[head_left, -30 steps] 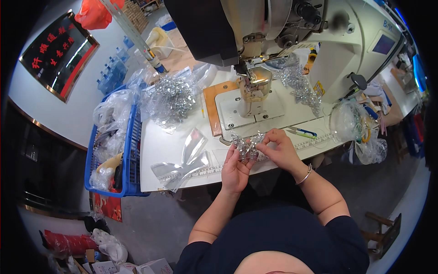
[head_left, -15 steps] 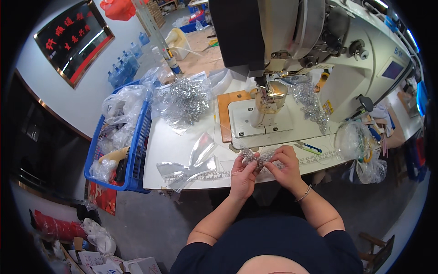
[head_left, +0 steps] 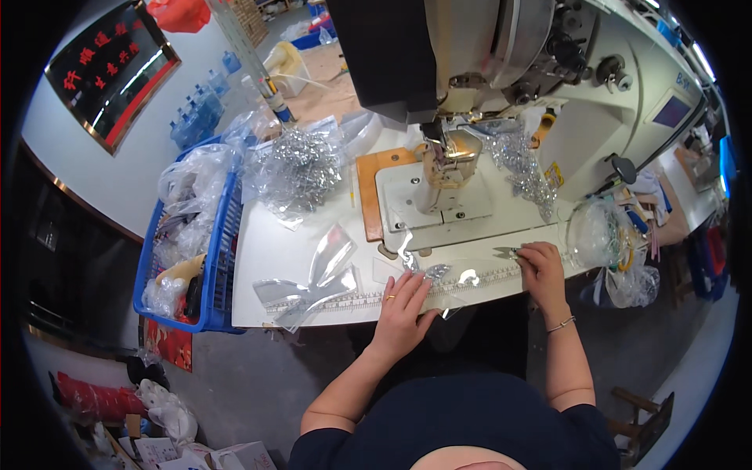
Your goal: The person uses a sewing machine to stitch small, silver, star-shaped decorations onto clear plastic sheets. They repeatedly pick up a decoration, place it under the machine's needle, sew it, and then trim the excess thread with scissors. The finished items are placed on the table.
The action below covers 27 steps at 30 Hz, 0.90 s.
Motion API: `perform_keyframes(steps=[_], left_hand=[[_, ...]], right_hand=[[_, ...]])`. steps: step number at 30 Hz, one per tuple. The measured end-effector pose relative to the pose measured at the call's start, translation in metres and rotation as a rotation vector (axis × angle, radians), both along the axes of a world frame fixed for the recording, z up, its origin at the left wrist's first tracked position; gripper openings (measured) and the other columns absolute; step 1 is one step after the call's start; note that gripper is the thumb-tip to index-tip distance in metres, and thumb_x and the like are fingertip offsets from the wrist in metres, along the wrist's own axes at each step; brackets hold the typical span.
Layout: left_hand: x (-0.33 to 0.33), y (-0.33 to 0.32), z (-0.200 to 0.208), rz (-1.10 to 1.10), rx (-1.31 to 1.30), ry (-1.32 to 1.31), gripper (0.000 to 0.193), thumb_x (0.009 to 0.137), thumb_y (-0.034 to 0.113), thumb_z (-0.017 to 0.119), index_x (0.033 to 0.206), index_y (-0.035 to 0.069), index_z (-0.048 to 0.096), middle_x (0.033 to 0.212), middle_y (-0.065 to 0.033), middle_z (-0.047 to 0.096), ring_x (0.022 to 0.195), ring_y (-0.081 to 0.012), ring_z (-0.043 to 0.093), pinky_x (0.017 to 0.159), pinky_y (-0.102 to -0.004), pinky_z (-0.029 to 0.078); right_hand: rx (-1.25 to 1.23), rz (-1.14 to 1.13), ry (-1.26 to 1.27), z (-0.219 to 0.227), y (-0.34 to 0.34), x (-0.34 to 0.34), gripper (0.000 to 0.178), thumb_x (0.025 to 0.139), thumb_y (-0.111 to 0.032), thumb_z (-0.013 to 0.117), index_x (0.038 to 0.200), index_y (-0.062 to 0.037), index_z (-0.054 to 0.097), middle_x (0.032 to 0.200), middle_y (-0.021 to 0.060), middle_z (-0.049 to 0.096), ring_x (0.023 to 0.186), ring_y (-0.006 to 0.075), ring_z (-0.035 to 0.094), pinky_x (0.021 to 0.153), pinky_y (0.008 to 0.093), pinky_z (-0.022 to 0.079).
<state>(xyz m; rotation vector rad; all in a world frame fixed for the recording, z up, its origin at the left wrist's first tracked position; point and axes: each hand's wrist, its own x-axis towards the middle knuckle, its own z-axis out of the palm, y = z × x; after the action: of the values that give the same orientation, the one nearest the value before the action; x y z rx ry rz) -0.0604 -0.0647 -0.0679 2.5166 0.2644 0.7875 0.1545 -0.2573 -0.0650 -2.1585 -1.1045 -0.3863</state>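
Observation:
My left hand (head_left: 402, 313) lies with its fingers stretched out over a small silvery glitter piece (head_left: 439, 272) at the table's front edge. Clear plastic film (head_left: 468, 277) shows beside the piece, and how much of it lies under the fingers is hidden. Over to the right, my right hand (head_left: 546, 274) has closed on the handle end of small thread snips (head_left: 505, 253), whose blades point left. A clear plastic bow-shaped piece (head_left: 313, 278) lies to the left of my left hand.
A sewing machine (head_left: 450, 160) stands behind my hands. Heaps of silvery glitter pieces (head_left: 294, 174) lie back left and right (head_left: 521, 164). A blue basket (head_left: 223, 270) of plastic bags is at the left, and a clear bag (head_left: 595, 235) at the right. A ruler strip (head_left: 501, 276) runs along the front edge.
Both hands held the glitter piece together before. Now it is down on the table under my left hand, while my right hand has moved right and taken hold of the thread snips.

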Motion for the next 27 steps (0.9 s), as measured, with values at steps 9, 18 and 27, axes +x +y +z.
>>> perform_keyframes(steps=[9,18,27], left_hand=[[0.023,0.005,0.029,-0.014,-0.036,0.035,0.012,0.078,0.008,0.067,0.085,0.001,0.062,0.073,-0.0069,0.064,0.069,-0.0194,0.064,0.062,-0.0286,0.051],[0.053,-0.007,0.009,-0.052,-0.628,0.182,0.010,0.088,0.006,0.056,0.090,-0.003,0.057,0.072,-0.0075,0.064,0.063,-0.0102,0.062,0.057,-0.0221,0.051],[0.051,-0.017,0.012,-0.025,-0.685,0.015,0.004,0.088,0.001,0.050,0.090,-0.002,0.049,0.089,-0.0143,0.055,0.068,-0.0191,0.064,0.058,-0.0269,0.054]], right_hand=[[0.171,-0.240,0.118,-0.010,-0.004,0.014,0.011,0.084,-0.001,0.049,0.093,-0.0001,0.055,0.086,0.0145,0.055,0.080,0.0283,0.055,0.074,0.0352,0.043],[-0.002,0.089,0.067,0.043,0.009,-0.070,0.037,0.073,-0.017,0.069,0.110,-0.0145,0.063,0.087,0.0038,0.058,0.069,0.0206,0.056,0.061,0.0304,0.047],[-0.175,0.100,-0.057,0.029,0.028,-0.080,0.022,0.071,-0.014,0.068,0.092,-0.0124,0.064,0.074,0.0000,0.056,0.062,0.0179,0.054,0.053,0.0307,0.043]])
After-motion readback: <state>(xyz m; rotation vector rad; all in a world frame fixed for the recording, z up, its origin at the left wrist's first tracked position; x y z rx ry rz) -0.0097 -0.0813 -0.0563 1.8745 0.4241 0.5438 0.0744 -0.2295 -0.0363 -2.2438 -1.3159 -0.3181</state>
